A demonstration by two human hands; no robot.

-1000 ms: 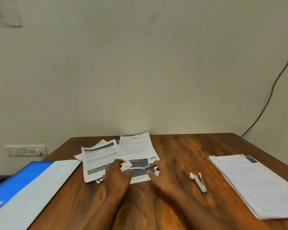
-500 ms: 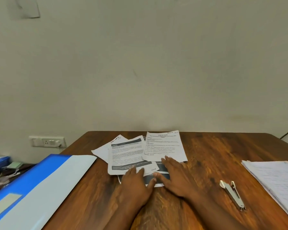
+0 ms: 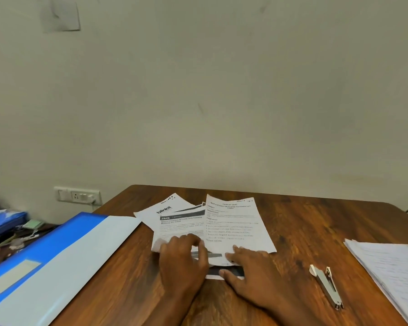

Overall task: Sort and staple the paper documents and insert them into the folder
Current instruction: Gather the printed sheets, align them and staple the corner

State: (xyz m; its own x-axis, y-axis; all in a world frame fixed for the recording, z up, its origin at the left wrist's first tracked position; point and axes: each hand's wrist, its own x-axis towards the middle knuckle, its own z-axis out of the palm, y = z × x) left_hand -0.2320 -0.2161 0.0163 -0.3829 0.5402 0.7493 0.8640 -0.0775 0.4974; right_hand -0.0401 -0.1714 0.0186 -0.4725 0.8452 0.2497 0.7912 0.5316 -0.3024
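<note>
At the lower left of the frame I see the blue folder (image 3: 57,250) lying flat on the wooden table (image 3: 304,222), its pale inner flap turned up toward the centre; nothing has gone into it yet as far as I can tell.

Moving to the middle, the loose printed sheets (image 3: 181,222) are fanned out and overlapping, one marked "blinkit" at the back and a text page (image 3: 233,222) lying over the right side of the pile. My left hand (image 3: 181,262) rests on the near edge of the pile, fingers curled down onto the paper; whether it pinches a sheet or only presses I cannot tell. Just beside it, my right hand (image 3: 247,267) lies flat with straight fingers spread on the lower sheets, holding nothing.

I judge this to be the sorting step, barely begun: the pages are not squared or grouped. The next move calls for sliding sheets apart with the fingertips and gathering matching ones, without creasing the thin paper.

Further right, the small stapler (image 3: 326,285) lies untouched on the bare wood, near my right hand. At the right edge of the frame a separate paper stack (image 3: 391,274) sits well apart from the pile.
</note>
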